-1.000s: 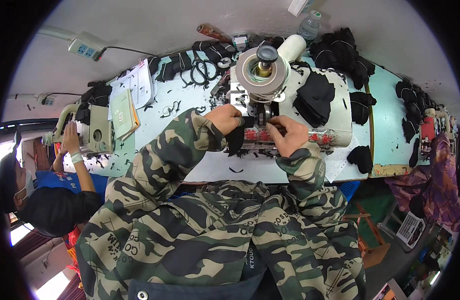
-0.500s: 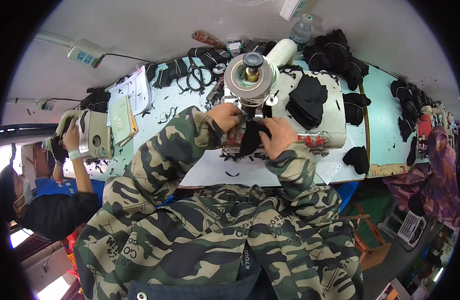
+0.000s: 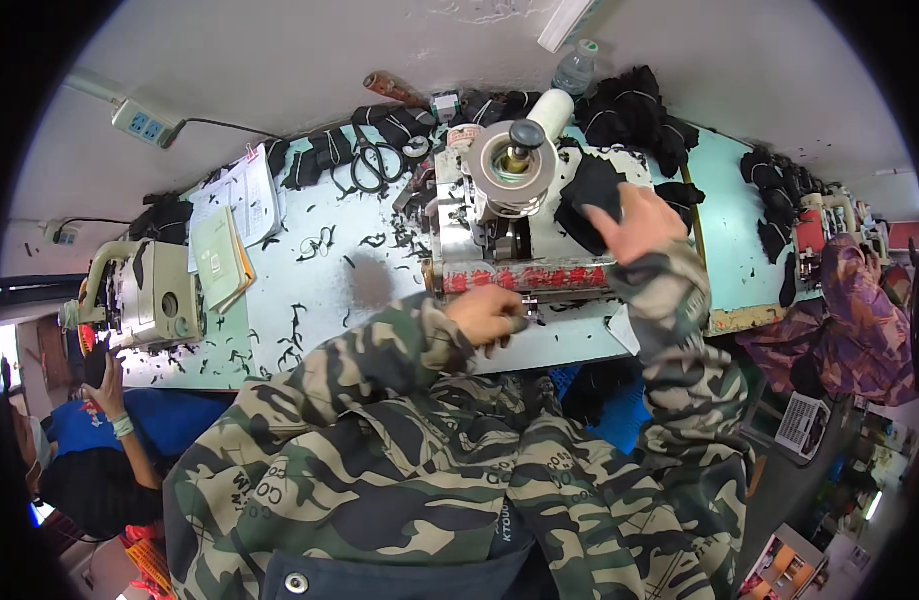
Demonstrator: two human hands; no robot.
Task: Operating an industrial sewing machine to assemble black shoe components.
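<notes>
A pale sewing machine (image 3: pixel 460 222) with a worn red front edge stands before me, a round knobbed top (image 3: pixel 512 165) rising from it. My right hand (image 3: pixel 648 222) is at the stack of black cloth pieces (image 3: pixel 590 190) on the machine's right side. Its thumb is spread away from the fingers and lies over the cloth. Just in front of the red edge, my left hand (image 3: pixel 488 314) is closed with curled fingers; whatever they may hold is hidden.
Black scissors (image 3: pixel 377 163), bundled black pieces (image 3: pixel 325 155) and papers (image 3: pixel 238 205) lie to the left. A bottle (image 3: pixel 577 68) and more black bundles (image 3: pixel 635 115) stand behind. Below the table's front edge is a blue crate (image 3: pixel 620 405). A co-worker's hand (image 3: pixel 108 390) is at another machine (image 3: pixel 165 290).
Both hands have parted from the black piece at the machine's needle area, and that piece no longer shows there. My right hand went right to the stack; my left came nearer me.
</notes>
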